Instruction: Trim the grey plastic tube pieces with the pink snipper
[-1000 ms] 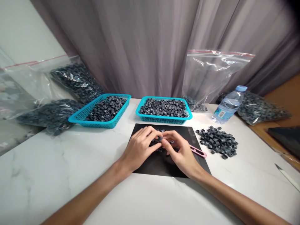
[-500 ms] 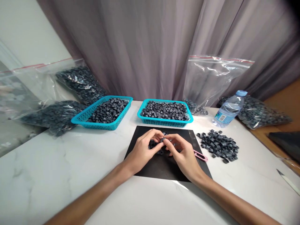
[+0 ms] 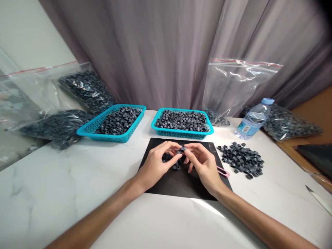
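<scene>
Over a black mat (image 3: 178, 186), my left hand (image 3: 157, 164) and my right hand (image 3: 205, 166) meet at the fingertips. Both are closed in a pinch on a small dark grey plastic piece (image 3: 183, 149). Whether it is one piece or two pressed together, I cannot tell. Several similar ring-shaped pieces (image 3: 176, 167) lie on the mat beneath my fingers, partly hidden by my left hand. A pink utility knife (image 3: 223, 172) sticks out from behind my right hand at the mat's right edge.
Two blue baskets (image 3: 124, 139) (image 3: 181, 135) of dark ring pieces stand behind the mat. Loose dark sleeves (image 3: 243, 159) are heaped to its right, near a water bottle (image 3: 255, 119). Zip bags (image 3: 88, 91) of pieces flank the table; a pointed blade (image 3: 317, 199) lies far right.
My fingertips have parted slightly, and more of the dark grey plastic piece shows between them. My right hand has shifted a little to the right. The view has tilted slightly.
</scene>
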`<state>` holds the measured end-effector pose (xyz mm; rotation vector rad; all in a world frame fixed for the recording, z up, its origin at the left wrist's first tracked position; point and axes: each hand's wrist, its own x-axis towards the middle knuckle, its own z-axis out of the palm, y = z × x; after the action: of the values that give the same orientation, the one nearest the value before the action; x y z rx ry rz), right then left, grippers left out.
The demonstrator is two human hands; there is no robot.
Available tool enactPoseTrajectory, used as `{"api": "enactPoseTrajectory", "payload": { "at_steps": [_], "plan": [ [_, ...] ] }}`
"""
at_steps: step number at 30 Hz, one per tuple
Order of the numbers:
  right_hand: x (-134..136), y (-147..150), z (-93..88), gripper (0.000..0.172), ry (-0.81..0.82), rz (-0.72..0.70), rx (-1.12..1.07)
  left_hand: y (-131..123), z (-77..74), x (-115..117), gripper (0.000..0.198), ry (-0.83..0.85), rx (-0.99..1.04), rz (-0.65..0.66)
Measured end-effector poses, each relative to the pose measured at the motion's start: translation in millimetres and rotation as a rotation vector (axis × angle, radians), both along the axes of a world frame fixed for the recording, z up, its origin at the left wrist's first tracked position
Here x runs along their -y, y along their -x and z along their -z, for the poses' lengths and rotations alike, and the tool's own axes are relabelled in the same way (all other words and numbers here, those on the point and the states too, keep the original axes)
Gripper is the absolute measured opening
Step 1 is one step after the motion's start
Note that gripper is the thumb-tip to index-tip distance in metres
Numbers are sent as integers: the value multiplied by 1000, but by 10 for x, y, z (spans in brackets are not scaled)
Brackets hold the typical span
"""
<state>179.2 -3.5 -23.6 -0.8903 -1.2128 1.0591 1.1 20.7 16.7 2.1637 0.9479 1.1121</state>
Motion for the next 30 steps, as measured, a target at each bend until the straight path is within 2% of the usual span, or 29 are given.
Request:
{"api": "enactPoseTrajectory", "payload": {
  "at_steps": [7,10,14,17,30],
  "plan": [
    [2,-5,-4,31,-2,-33,40,-26,-11,9,10,15,-27,-51],
    [-5,-10,-4,31,9,-34,39,-23,-3,-9,10,102,14,-48],
    [-12,-17,-15,33,22,-46,30,-8,11,-47,15,289,136,27],
    [-19,-24,-24,35,36,-53,12,-5,10,-69,17,364,200,61],
    [-23,-54,-36,35,68,-58,-56,-27,-39,-79,19,460,168,91]
  ]
}}
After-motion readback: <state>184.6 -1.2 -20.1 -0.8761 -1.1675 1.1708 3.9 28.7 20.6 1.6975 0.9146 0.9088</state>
